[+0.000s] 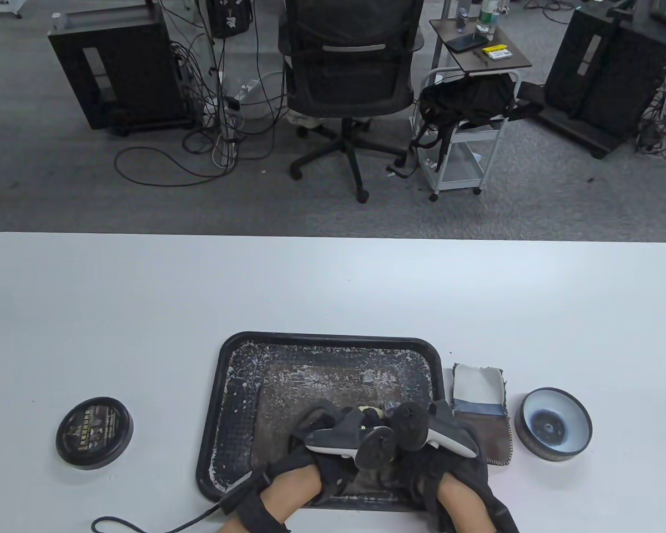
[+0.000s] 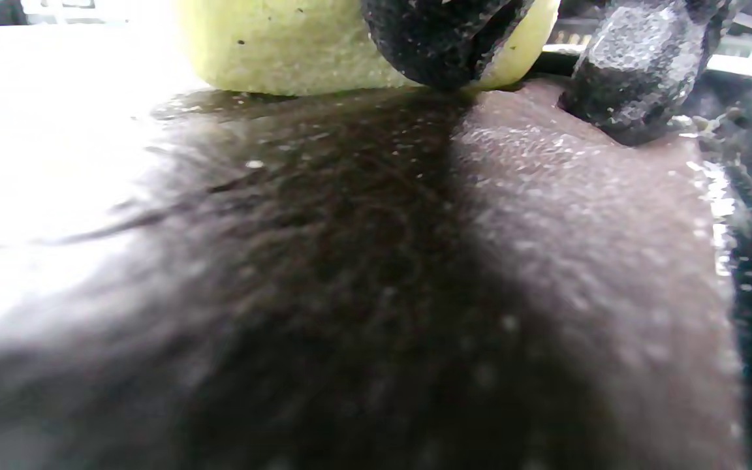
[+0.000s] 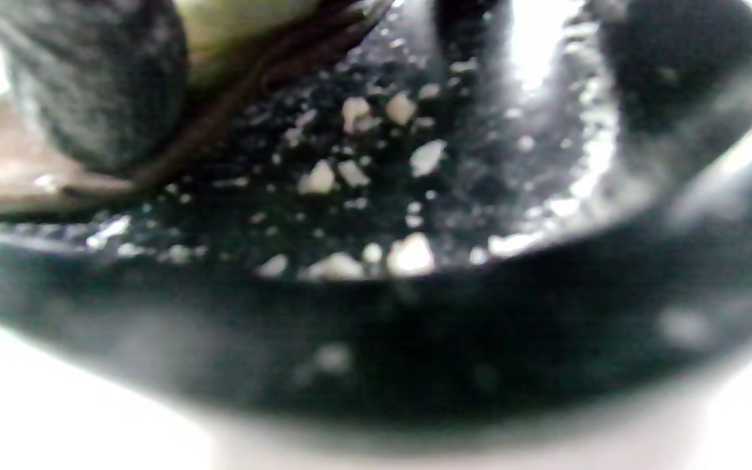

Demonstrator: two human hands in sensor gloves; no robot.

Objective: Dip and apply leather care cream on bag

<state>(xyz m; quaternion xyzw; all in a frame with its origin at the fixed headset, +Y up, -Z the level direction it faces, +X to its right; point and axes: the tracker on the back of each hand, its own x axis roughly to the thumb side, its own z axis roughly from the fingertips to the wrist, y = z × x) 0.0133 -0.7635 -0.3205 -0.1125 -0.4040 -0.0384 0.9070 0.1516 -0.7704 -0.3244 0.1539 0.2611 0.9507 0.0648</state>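
Table view: black tray (image 1: 227,400) is taken as landmark. Brown leather bag (image 2: 546,228) is laid inside it. Both hands are met over it; left hand (image 1: 333,438) pinches yellow sponge (image 2: 297,46), application judged underway. Right hand (image 1: 438,433) grip cannot be told. Open tin (image 1: 555,425), right of tray, is needed for re-dipping.

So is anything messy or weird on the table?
Yes. The black tray is speckled all over with white crumbs, thickest along its rim and around the brown bag lying in it. The right wrist view shows pale clumps against the tray's wall. It looks like dried cream.
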